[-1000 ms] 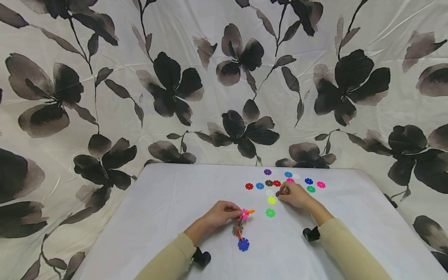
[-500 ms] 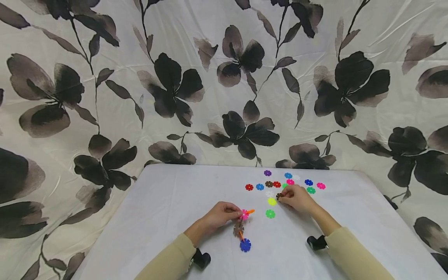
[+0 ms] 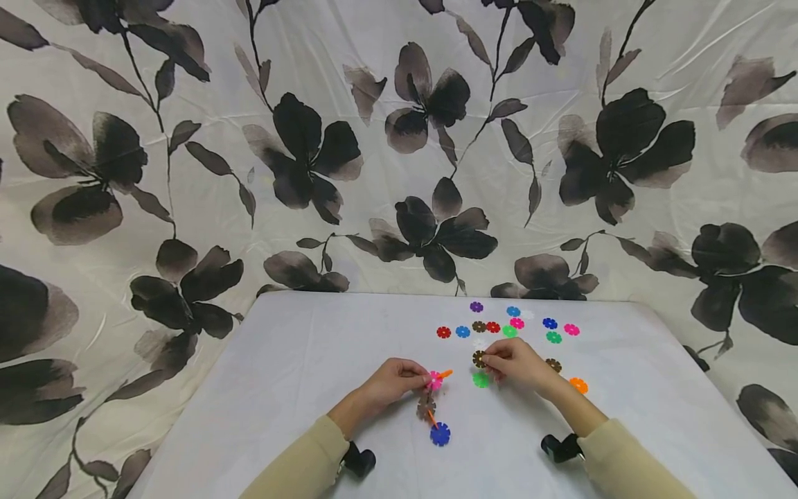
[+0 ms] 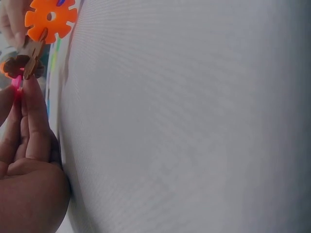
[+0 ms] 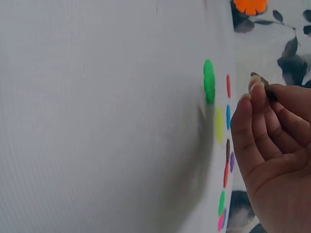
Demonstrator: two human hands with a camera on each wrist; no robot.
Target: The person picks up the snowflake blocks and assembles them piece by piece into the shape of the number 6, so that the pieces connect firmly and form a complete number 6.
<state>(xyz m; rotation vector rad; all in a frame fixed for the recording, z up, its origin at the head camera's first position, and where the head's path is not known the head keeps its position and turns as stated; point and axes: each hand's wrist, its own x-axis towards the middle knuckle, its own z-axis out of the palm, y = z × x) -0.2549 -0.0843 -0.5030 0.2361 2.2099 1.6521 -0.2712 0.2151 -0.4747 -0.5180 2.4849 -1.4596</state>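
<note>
The fingers of the left hand [image 3: 393, 382] pinch the pink notched plastic disc [image 3: 436, 381] of a multicoloured linked chain [image 3: 427, 407], while the right hand [image 3: 522, 363], farther right, pinches a brown notched plastic disc [image 3: 478, 359], seemingly above the white surface [image 3: 299, 346], where a slack grip could drop either.

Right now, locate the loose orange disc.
The loose orange disc lies right of centre in the head view, just beyond the right forearm, nearest a brown disc.

The table [image 3: 337, 329] leaves passage at far left; loose discs [image 3: 510, 331] obstruct far middle and right
</note>
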